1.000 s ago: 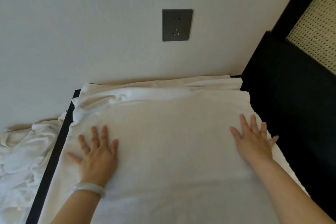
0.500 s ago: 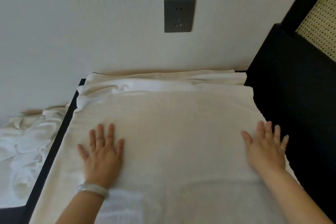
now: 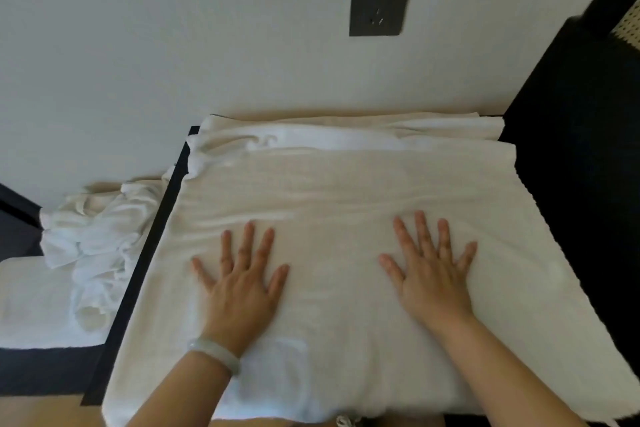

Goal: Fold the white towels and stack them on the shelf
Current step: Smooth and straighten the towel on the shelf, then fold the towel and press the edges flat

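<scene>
White terry towel [image 3: 346, 184] lies rippled across a dark shelf; left hand [image 3: 242, 284] and right hand [image 3: 433, 274] press flat, fingers splayed wide.

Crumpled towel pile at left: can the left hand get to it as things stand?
Probably yes. The left hand lies flat and empty on the spread towel, and the crumpled towel pile sits just past the black edge on that same side, uncovered, with nothing between them.

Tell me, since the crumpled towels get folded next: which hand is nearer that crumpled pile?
Left. The left hand presses flat on the spread towel, right of the crumpled pile; the right hand presses the same towel farther right.
</scene>
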A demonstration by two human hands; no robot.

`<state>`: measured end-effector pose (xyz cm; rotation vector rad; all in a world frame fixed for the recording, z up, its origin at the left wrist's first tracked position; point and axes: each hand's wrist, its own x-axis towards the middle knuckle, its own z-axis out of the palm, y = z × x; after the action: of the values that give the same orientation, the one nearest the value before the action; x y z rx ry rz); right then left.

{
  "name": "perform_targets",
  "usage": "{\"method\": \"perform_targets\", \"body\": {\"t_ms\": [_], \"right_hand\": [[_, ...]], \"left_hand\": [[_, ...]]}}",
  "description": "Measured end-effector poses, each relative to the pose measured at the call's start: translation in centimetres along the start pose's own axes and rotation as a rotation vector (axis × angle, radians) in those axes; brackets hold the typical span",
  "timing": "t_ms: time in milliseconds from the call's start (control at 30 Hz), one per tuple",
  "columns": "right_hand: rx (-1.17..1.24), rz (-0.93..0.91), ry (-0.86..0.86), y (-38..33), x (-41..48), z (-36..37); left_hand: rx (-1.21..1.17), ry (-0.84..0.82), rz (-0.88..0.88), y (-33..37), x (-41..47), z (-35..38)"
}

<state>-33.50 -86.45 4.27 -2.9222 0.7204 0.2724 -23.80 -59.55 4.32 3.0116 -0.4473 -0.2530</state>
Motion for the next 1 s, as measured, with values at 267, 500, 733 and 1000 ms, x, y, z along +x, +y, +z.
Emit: {"method": "perform_targets", "body": {"t_ms": [267,500,733,1000], "right_hand": [[0.059,-0.013,-0.064,-2.1,9.6,-3.6],[0.037,-0.225,0.145,-7.1,-0.1,1.2],[0.060,0.350,0.006,4.2,-1.5,0.2],[0.073,0.138,0.075,-4.5,-4.2,0.8]], "left_hand": [[-0.008,-0.099,0.020,0.8,8.6,-2.9],[0.068,0.016,0.357,4.8,-0.1,0.4],[-0.025,0.045,-0.056,-6.1,1.2,-1.9],[-0.045,0.021,0.366,6.6,-4.8,0.8]]}}
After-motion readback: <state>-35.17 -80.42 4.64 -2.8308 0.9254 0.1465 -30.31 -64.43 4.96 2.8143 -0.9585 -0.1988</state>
